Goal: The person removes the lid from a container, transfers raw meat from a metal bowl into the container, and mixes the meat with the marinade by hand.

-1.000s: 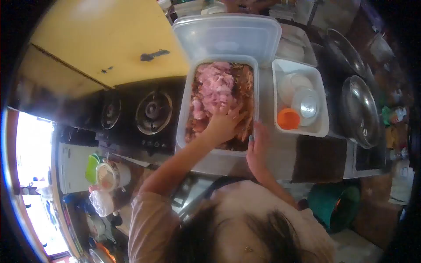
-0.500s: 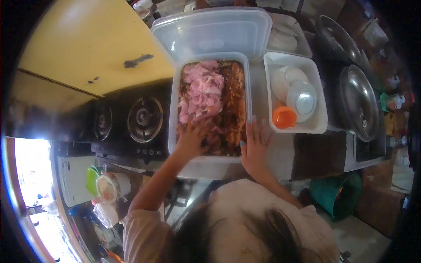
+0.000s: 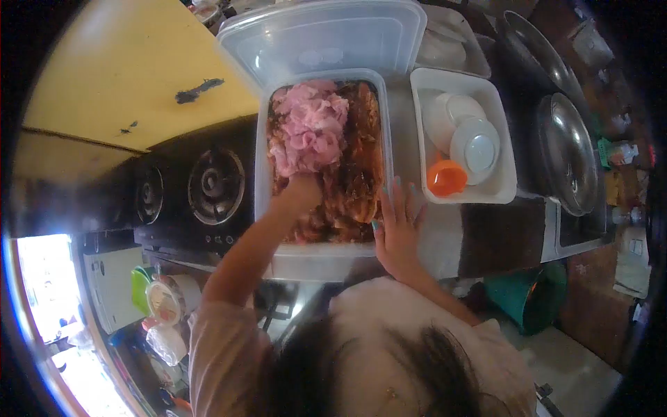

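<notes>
A clear plastic container (image 3: pixel 261 174) holds a heap of pale pink raw meat slices (image 3: pixel 309 125) lying over darker meat in brown marinade (image 3: pixel 363 153). My left hand (image 3: pixel 301 194) is pushed down into the meat at the lower edge of the pink heap; its fingers are hidden there. Against the container's right side rests my right hand (image 3: pixel 398 229), fingers stretched out and spread, holding nothing. Behind the container, a translucent lid (image 3: pixel 326 42) leans upright.
Left of the container is a black gas stove (image 3: pixel 217 186). To its right, a white tray (image 3: pixel 511 187) carries white bowls (image 3: pixel 479 149) and an orange cup (image 3: pixel 447 178). Metal pans (image 3: pixel 568 153) stand farther right. A green bin (image 3: pixel 528 299) sits below the counter.
My left hand has gone from lying spread on the meat to being sunk into it, fingers out of sight. My right hand stays by the rim. The whole view has shifted slightly.
</notes>
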`<action>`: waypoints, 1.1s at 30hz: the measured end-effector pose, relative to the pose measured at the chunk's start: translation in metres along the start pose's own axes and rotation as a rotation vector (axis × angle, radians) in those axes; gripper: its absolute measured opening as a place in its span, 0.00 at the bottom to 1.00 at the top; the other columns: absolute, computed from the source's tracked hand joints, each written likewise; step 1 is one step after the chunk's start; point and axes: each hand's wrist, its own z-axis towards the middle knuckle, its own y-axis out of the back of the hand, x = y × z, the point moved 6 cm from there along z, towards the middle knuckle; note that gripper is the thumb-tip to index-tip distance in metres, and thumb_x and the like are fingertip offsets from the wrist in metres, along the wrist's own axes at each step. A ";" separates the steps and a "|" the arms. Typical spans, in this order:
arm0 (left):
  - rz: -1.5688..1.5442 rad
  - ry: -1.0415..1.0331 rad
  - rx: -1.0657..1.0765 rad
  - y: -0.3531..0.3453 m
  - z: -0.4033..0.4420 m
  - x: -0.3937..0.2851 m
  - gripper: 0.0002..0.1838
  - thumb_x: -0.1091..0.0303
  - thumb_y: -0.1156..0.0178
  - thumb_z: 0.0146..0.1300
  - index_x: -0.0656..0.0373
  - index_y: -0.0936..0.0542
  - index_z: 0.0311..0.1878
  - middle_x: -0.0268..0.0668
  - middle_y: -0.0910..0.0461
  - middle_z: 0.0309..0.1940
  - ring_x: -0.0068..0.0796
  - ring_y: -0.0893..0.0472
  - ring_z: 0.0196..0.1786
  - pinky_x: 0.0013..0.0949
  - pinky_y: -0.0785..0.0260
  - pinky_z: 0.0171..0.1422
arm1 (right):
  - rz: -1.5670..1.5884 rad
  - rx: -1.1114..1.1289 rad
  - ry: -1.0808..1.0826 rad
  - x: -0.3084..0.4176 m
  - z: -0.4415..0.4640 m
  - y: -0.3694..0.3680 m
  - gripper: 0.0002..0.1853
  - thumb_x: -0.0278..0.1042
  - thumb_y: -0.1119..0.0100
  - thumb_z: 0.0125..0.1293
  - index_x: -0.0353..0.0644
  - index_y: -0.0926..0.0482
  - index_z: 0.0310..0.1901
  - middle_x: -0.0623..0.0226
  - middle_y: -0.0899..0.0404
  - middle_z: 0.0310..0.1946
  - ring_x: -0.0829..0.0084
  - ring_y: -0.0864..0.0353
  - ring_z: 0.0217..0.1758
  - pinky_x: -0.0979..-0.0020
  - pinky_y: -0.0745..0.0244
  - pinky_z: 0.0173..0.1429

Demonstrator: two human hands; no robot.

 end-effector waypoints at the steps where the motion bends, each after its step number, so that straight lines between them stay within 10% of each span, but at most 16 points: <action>1: 0.033 0.037 0.043 -0.006 0.007 0.005 0.13 0.69 0.49 0.47 0.59 0.23 0.38 0.43 0.23 0.33 0.41 0.23 0.38 0.41 0.30 0.41 | -0.003 -0.004 -0.003 0.000 0.000 -0.001 0.36 0.27 0.51 0.48 0.43 0.49 0.62 0.57 0.58 0.65 0.51 0.63 0.68 0.39 0.71 0.62; 15: 0.170 0.122 0.343 0.017 -0.023 -0.034 0.11 0.66 0.43 0.48 0.57 0.20 0.35 0.39 0.22 0.37 0.34 0.23 0.42 0.36 0.31 0.43 | -0.022 -0.101 -0.001 -0.008 -0.004 -0.009 0.32 0.31 0.52 0.54 0.44 0.49 0.62 0.58 0.57 0.65 0.53 0.63 0.68 0.43 0.72 0.65; 24: -0.481 -0.043 -0.304 0.094 -0.085 -0.046 0.22 0.63 0.41 0.48 0.58 0.28 0.48 0.45 0.28 0.44 0.39 0.27 0.46 0.36 0.33 0.49 | 0.045 -0.067 0.016 -0.008 -0.002 -0.006 0.33 0.27 0.55 0.54 0.43 0.51 0.63 0.56 0.57 0.64 0.53 0.63 0.68 0.43 0.74 0.64; 33: 0.116 0.014 -0.241 0.046 -0.098 -0.038 0.27 0.54 0.49 0.52 0.46 0.35 0.58 0.47 0.49 0.62 0.56 0.57 0.66 0.61 0.56 0.62 | 0.030 -0.021 -0.005 -0.009 0.001 -0.008 0.32 0.31 0.52 0.53 0.44 0.49 0.62 0.56 0.56 0.64 0.54 0.61 0.68 0.45 0.71 0.65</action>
